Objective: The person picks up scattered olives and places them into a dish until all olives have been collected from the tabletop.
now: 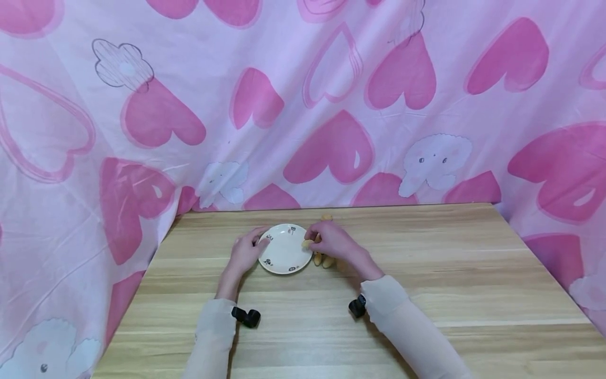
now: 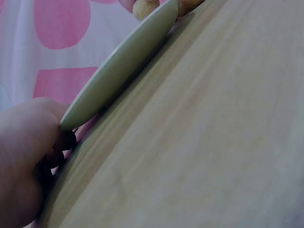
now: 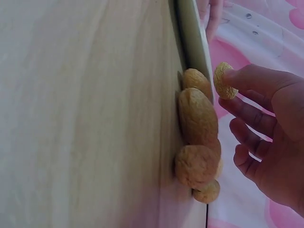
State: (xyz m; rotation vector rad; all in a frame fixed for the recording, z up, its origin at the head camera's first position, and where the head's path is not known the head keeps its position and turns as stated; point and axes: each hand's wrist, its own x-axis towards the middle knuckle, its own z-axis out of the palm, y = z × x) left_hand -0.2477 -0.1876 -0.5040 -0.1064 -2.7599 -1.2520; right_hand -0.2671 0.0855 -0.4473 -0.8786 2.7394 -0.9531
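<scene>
A round white plate (image 1: 285, 250) with small dark prints around its rim sits in the middle of the table. At its left edge my left hand (image 1: 244, 253) pinches the rim, thumb on top and fingers below; the plate's pale underside (image 2: 118, 71) shows in the left wrist view. My right hand (image 1: 333, 242) holds a peanut in its shell (image 3: 225, 80) between thumb and fingertips, over the plate's right rim. Its other fingers are loosely bent. Several more peanuts (image 3: 197, 116) lie in a cluster on the table just right of the plate, partly hidden under the right hand in the head view.
The wood-grain table (image 1: 293, 326) ends at the back against a pink cloth (image 1: 326, 147) printed with hearts. That cloth also hangs along both sides. Small black devices (image 1: 246, 317) are strapped at both wrists.
</scene>
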